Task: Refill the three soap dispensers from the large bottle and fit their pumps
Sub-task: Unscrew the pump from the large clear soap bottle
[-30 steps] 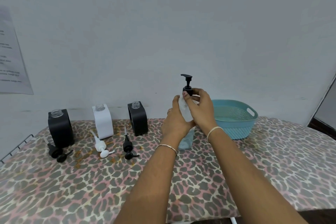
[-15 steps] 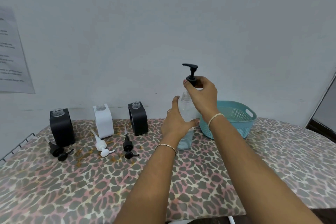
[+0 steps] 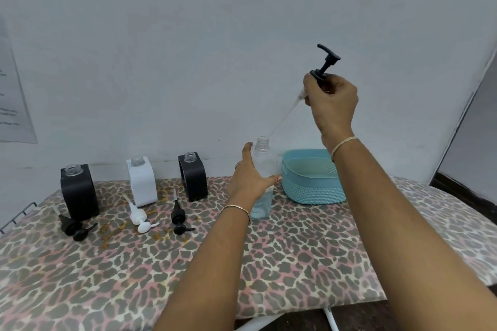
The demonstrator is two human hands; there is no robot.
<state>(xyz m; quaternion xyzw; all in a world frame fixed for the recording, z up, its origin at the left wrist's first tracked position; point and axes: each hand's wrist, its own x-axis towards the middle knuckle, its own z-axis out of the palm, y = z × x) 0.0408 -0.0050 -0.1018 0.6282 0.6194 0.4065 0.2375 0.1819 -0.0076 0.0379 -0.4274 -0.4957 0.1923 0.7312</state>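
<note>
We see the person's right hand (image 3: 332,101) raised at one o'clock from the large clear plastic bottle (image 3: 262,166). Its fingers (image 3: 309,83) are pinched round the collar of a black pump head (image 3: 325,64). The pump is tilted, with its spout pointing toward ten o'clock. Its translucent dip tube (image 3: 285,115) slants down toward seven o'clock and ends at the bottle's open mouth. We cannot tell whether the tip is inside.

The bottle stands upright on the leopard-print surface (image 3: 295,250) with pale blue liquid in its lower part. The left hand (image 3: 248,177) grips its body from nine o'clock: the thumb points up beside the shoulder, and the fingers wrap behind, with their tips showing on the far side.

At three o'clock from the bottle, just beside it, sits a teal plastic woven-pattern basket (image 3: 312,177).

At nine o'clock, along the wall, we find three square dispensers with open clear necks: a black arched one (image 3: 193,177) nearest, a white one (image 3: 141,183) next, and a black one (image 3: 79,191) farthest. Each has its pump lying on the surface at six o'clock from it: a black pump (image 3: 178,217), a white pump (image 3: 138,219) and another black pump (image 3: 74,226).

At the far nine o'clock edge a wire rail (image 3: 16,216) shows, and above it a printed paper sheet (image 3: 13,94) is on the wall.
</note>
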